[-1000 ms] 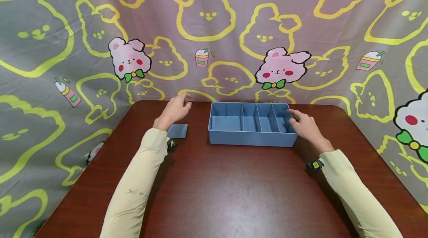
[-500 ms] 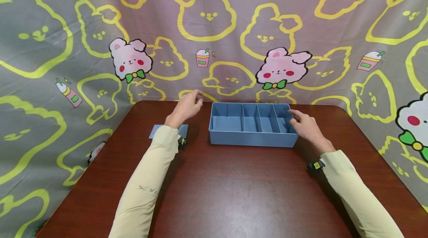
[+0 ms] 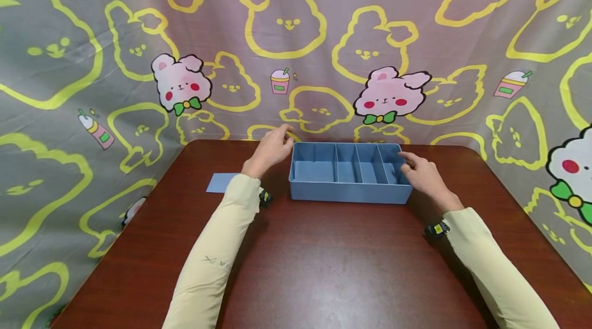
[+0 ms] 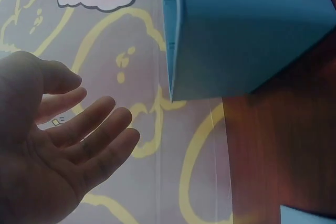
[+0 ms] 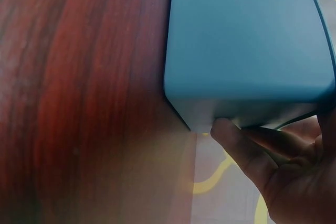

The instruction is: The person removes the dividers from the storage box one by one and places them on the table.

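On the brown table (image 3: pixel 296 267) stands a blue divided box (image 3: pixel 349 192), its long side facing me and no contents showing in its compartments. My right hand (image 3: pixel 423 175) holds the box's right end wall, fingertips overlapping the rim in the head view. In the right wrist view, fingers (image 5: pixel 239 145) lie along the outside of that end. My left hand (image 3: pixel 273 150) hovers just beside the left end, thumb and fingers spread and loosely bent. The left wrist view shows its palm (image 4: pixel 50 174) bare, with a gap to the box's corner.
A flat, light blue rectangular card (image 3: pixel 220 183) lies on the table left of the box, partly covered by my left sleeve (image 3: pixel 238 205). A patterned curtain (image 3: pixel 296 72) with rabbit drawings hangs directly behind and beside the table.
My left hand has moved right, from above the card to beside the box's left end, uncovering the card's left part. The right hand and the box have stayed in place.
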Demonstrator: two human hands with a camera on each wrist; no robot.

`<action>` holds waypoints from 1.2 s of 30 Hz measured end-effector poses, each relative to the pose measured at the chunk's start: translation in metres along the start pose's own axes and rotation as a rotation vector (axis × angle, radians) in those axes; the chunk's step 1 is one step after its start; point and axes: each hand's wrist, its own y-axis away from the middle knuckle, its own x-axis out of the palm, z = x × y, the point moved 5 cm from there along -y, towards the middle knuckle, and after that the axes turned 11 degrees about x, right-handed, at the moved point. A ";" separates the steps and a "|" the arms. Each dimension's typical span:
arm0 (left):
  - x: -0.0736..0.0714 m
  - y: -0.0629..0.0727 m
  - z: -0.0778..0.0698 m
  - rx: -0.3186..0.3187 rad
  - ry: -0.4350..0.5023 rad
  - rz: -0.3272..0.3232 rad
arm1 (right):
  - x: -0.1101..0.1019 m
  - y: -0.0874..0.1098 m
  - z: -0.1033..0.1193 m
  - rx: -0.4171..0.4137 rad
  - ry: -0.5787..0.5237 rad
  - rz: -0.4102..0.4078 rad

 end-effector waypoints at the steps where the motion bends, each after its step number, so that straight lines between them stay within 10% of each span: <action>1: 0.001 -0.001 -0.001 0.001 0.003 -0.004 | 0.000 0.000 0.000 0.000 0.000 0.001; 36: 0.036 -0.010 -0.035 0.000 0.114 -0.045 | 0.000 0.004 0.004 -0.012 0.028 -0.028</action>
